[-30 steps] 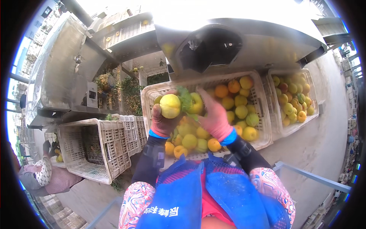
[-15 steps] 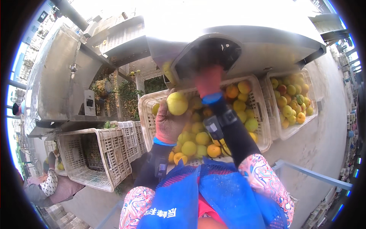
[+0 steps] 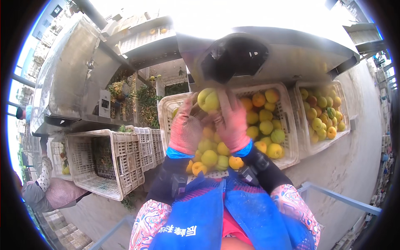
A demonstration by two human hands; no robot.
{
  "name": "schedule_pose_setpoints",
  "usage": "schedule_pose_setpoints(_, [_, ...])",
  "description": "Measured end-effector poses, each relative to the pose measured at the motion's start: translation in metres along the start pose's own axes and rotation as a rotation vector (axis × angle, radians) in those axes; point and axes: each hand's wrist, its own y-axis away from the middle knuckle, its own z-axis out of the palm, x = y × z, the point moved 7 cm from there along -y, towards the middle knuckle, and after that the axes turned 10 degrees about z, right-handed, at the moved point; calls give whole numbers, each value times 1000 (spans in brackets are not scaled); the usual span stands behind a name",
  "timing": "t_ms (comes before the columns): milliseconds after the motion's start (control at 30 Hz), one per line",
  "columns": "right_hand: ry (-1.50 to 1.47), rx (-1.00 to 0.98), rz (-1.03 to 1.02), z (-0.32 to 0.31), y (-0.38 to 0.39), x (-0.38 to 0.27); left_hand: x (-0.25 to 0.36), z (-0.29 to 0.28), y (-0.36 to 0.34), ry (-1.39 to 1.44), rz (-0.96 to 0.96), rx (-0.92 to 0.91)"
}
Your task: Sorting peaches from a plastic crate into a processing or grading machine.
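In a mesh glove, my left hand (image 3: 185,131) is closed around a yellow-green peach (image 3: 208,100), which sits at its fingertips; part of its grip is hidden. Close against the fruit's right side is my gloved right hand (image 3: 234,127), fingers stretched upward and thumb toward the peach. Both hands hover over a pale plastic crate (image 3: 291,143) holding many yellow, green and orange peaches (image 3: 266,127). Just beyond them, a dark round opening (image 3: 233,58) gapes in a metal machine housing (image 3: 304,54).
A second crate of peaches (image 3: 323,114) stands to the right. On the left lie a tipped crate (image 3: 98,162) and more crates beside a metal cabinet (image 3: 68,79). A blue rail (image 3: 341,198) crosses at lower right. Another person (image 3: 52,193) is at far left.
My right hand has come back out of the dark opening to beside the peach. My left hand has brought the peach slightly up and right. The view has shifted slightly.
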Motion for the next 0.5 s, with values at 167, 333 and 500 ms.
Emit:
schedule_pose_setpoints(167, [-222,77,55,-10,-8,0,-11,-2,-1,84,-50,107])
schedule_pose_setpoints(333, [48,106,117,-6,-27,21,-31,0,-3,166,0,150])
schedule_pose_setpoints(500, [120,143,47,-1,-51,51,-30,16,-15,278,54,253])
